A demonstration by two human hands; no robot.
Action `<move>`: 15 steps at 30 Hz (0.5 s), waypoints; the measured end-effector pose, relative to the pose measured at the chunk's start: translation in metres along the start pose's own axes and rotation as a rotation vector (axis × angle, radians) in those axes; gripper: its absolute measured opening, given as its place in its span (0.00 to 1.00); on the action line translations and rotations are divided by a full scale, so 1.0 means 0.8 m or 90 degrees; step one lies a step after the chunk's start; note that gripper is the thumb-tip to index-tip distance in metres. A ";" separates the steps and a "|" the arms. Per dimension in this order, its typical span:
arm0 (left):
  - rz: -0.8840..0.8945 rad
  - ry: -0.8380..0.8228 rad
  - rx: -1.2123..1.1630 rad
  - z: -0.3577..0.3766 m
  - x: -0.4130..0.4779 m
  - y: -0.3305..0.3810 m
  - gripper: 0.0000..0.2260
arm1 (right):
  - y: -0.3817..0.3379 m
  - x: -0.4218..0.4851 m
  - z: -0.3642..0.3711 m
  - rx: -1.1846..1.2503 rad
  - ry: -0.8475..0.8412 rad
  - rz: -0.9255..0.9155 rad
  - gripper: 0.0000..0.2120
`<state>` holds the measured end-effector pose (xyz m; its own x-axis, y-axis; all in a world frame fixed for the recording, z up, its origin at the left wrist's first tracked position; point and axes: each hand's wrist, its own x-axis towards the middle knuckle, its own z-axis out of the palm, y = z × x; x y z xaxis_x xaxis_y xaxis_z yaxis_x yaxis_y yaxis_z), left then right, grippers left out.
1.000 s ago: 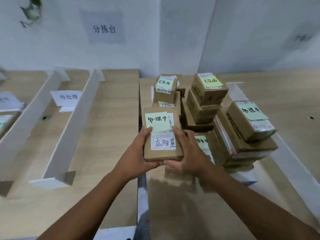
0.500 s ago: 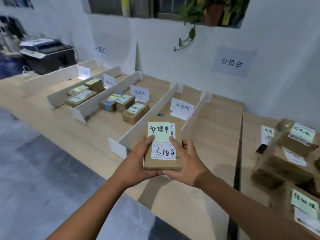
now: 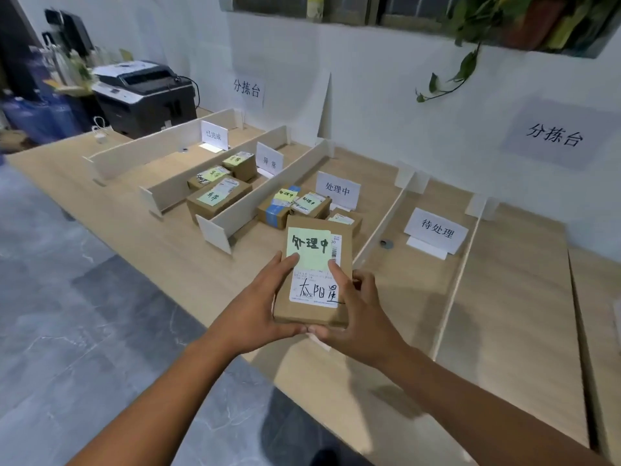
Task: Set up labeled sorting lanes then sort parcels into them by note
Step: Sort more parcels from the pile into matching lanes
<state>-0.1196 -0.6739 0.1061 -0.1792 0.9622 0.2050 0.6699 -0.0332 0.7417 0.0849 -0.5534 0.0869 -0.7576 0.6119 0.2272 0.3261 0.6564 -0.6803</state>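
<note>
I hold the parcel in both hands. My left hand curls round its left edge, thumb on the green note. My right hand grips the right edge, thumb on the white label. The parcel is off the table, in the air just this side of the 处理中 sign, and its note reads the same three characters.

A second ago the unsorted pile lay behind the parcel; now the lanes do. So I judge the pick-up and the turn done, with only the set-down left.

Just in front of the sign, a few parcels already lie in that lane, so I want a bare spot on their near side. Right of the sign, past a white divider, stands the 待处理 card. Left of the sign is the 异常 card, and farther left the 已完成 card.
</note>
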 end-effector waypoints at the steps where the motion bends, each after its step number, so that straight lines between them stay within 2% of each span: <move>1: 0.000 -0.004 -0.006 -0.002 0.016 -0.014 0.53 | 0.007 0.015 0.005 -0.004 0.004 0.010 0.52; 6: -0.007 -0.057 -0.034 -0.003 0.111 -0.092 0.52 | 0.063 0.103 0.030 -0.030 -0.001 0.068 0.53; 15: 0.000 -0.166 0.008 0.003 0.312 -0.207 0.55 | 0.162 0.250 0.051 -0.031 0.029 0.201 0.54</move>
<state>-0.2738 -0.4276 0.0329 0.0113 0.9994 0.0324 0.6788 -0.0314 0.7336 -0.0478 -0.3639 0.0155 -0.5891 0.8070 0.0423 0.5684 0.4510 -0.6881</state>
